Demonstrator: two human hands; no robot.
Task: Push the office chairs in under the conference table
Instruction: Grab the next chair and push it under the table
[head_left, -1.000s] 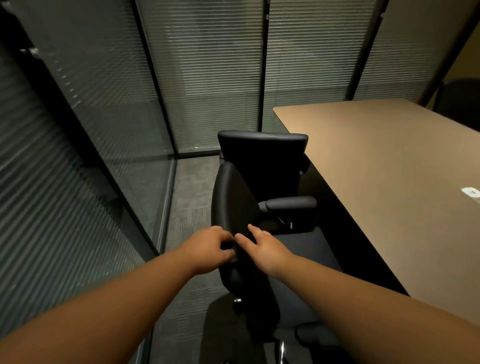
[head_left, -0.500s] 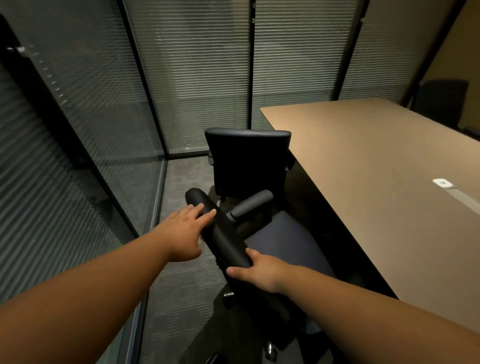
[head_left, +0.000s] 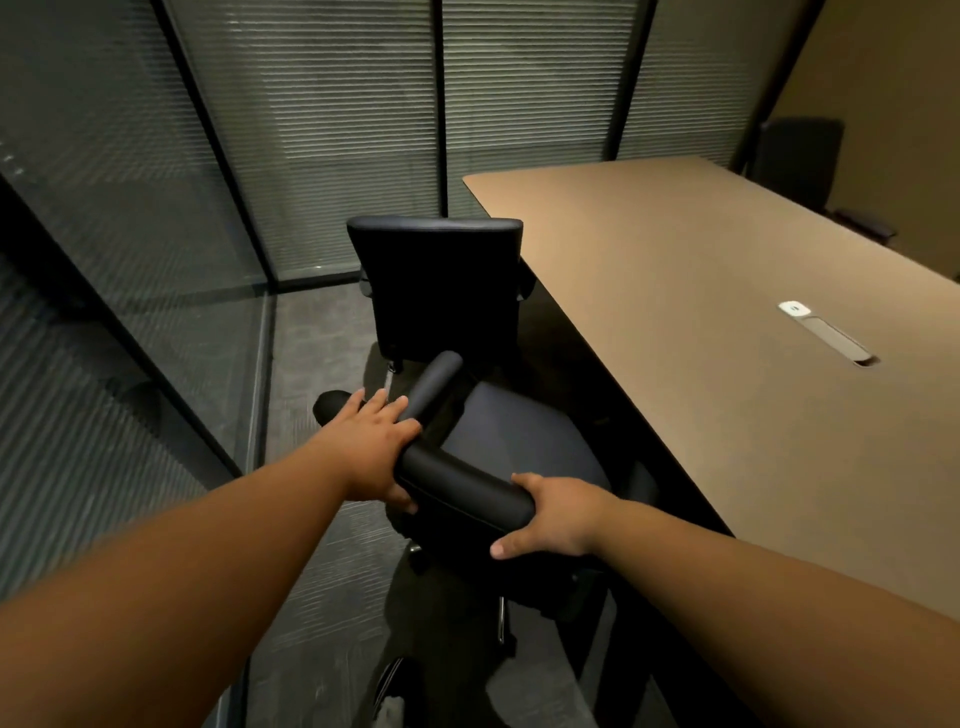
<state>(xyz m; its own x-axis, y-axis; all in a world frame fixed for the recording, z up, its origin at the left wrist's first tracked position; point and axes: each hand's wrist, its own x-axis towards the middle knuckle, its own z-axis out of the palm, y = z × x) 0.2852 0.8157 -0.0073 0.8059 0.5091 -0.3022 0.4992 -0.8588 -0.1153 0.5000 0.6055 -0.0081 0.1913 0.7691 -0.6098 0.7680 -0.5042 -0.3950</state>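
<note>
**Both hands on the backrest as the near chair turns toward the table**

I have both hands on the top edge of the near chair's backrest (head_left: 462, 491), at about 6 o'clock in my view. My left hand (head_left: 371, 449) lies over the left part of that padded edge, fingers spread across the top and thumb tucked under. My right hand (head_left: 553, 514) wraps the right end, fingers out of sight behind the padding and thumb showing below; it is closed around the edge. The backrest's long axis runs from 10 o'clock down to 4 o'clock, so the near chair (head_left: 519, 441) sits skewed, its seat pointing to 1 o'clock at the long side of the conference table (head_left: 727, 364). The seat's front looks close to the table edge but not yet under it. The table lies to the right of my grip, at 2 o'clock. My right hand is the nearer one to the table; I judge the left end needs swinging forward to square the chair before a straight push. One armrest (head_left: 434, 382) rises just beyond my left hand. Farther off, at 12 o'clock, a second chair (head_left: 439, 291) stands beside the table's corner, back toward me. A third chair (head_left: 797, 161) sits at 2 o'clock, at the far side. Glass walls with blinds (head_left: 363, 130) close the room behind.
</note>
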